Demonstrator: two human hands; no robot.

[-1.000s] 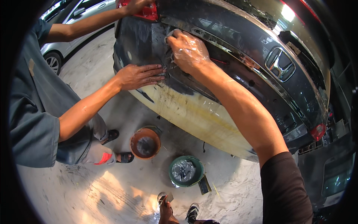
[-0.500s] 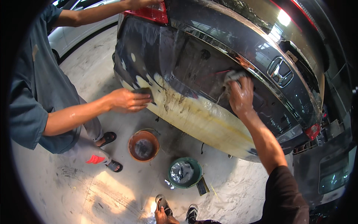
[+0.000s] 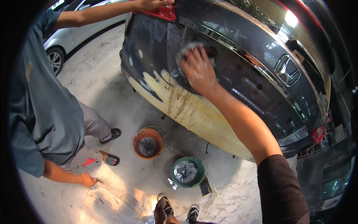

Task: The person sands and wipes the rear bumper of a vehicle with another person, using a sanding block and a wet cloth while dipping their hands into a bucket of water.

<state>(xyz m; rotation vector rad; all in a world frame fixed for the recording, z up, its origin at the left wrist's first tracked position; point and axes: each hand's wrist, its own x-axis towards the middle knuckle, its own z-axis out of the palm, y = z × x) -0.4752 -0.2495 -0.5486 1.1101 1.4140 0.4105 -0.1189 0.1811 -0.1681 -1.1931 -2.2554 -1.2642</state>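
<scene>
My right hand (image 3: pixel 200 74) presses a wet grey cloth (image 3: pixel 183 56) flat against the dark recessed panel (image 3: pixel 242 84) on the rear of a car, left of centre. Its fingers spread over the cloth, which is partly hidden beneath them. Below the panel runs the bumper (image 3: pixel 194 112), with a bare yellowish area streaked with dirt. Low at the bottom edge, my left hand (image 3: pixel 159 215) hangs in front of my shoe (image 3: pixel 166 205). It is shadowed, and its fingers do not show clearly enough to tell what they hold.
A co-worker (image 3: pixel 56 108) stands at the left, one hand (image 3: pixel 153 4) on the red tail light, the other (image 3: pixel 88 181) lowered. On the floor stand an orange-brown bucket (image 3: pixel 138 154) and a green bucket (image 3: pixel 203 175), with a dark flat block (image 3: pixel 205 186) beside it. A silver car (image 3: pixel 89 28) is behind.
My right hand has slid the cloth left and up across the panel. The co-worker's lower hand, with its dark pad, has left the bumper and dropped down. The view has shifted slightly.
</scene>
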